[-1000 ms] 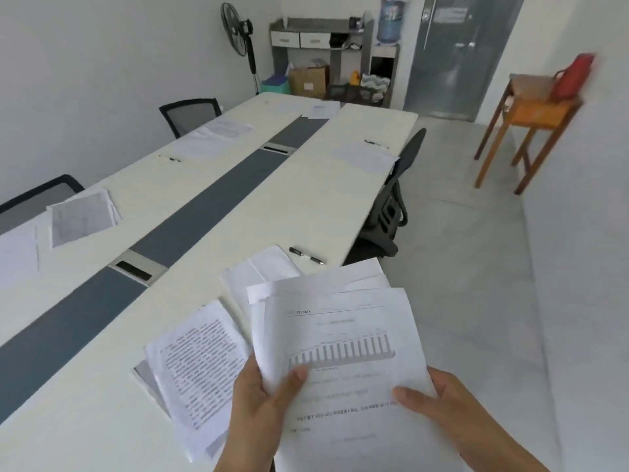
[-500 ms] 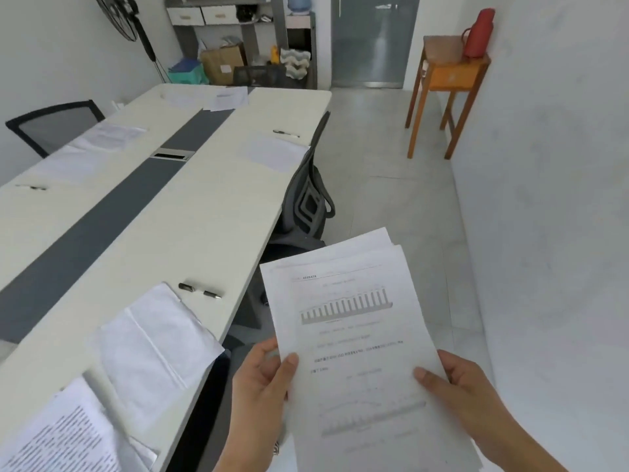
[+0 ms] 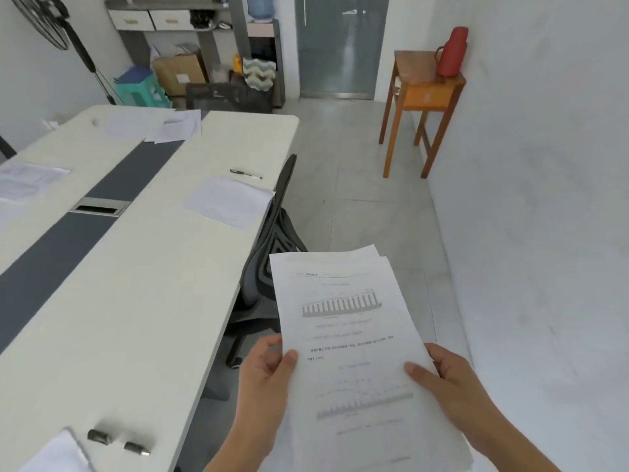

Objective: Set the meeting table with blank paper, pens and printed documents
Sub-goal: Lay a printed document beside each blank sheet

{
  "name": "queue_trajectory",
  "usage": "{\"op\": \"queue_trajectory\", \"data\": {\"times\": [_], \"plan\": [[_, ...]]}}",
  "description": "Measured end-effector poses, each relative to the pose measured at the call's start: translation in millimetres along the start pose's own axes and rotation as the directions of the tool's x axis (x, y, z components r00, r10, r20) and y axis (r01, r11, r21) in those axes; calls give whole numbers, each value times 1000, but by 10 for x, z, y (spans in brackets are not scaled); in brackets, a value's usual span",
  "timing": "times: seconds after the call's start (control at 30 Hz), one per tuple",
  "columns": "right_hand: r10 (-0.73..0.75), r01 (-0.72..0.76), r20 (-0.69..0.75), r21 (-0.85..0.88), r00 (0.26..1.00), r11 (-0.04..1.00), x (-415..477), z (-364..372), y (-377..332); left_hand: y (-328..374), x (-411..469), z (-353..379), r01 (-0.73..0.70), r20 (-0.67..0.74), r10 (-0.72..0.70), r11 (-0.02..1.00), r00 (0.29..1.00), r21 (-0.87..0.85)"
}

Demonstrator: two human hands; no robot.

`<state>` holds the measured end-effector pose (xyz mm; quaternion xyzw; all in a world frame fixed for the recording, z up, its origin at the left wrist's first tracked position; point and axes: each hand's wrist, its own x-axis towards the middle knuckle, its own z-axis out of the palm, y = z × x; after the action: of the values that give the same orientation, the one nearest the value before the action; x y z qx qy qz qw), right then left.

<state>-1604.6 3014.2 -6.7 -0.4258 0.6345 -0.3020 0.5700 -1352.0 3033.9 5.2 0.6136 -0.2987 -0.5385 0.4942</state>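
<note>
The view has swung right and moved along the desk (image 3: 143, 301), so the near pen (image 3: 117, 441) now sits at the bottom left. Both hands grip the printed pages (image 3: 354, 352) off the desk's right edge, left hand (image 3: 263, 379) on the left margin, right hand (image 3: 452, 379) on the right. The loose sheets look fanned; a slack pinch could let some slide to the floor (image 3: 367, 206)

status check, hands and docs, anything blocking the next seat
Left hand and right hand both grip the printed stack. Next setting has blank paper and pen. Office chair stands between.
</note>
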Motion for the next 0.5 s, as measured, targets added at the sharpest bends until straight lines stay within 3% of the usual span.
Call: {"op": "queue_trajectory", "data": {"times": [0.17, 0.5], "plan": [[11, -10, 27, -36, 1000, 999, 773, -77, -343, 313, 695, 142, 3, -26, -4, 1000, 1000, -24], [6, 39, 351, -119, 937, 992, 2880, -76, -1432, 717, 2127, 426, 79, -324, -112, 990, 939, -116]]}}
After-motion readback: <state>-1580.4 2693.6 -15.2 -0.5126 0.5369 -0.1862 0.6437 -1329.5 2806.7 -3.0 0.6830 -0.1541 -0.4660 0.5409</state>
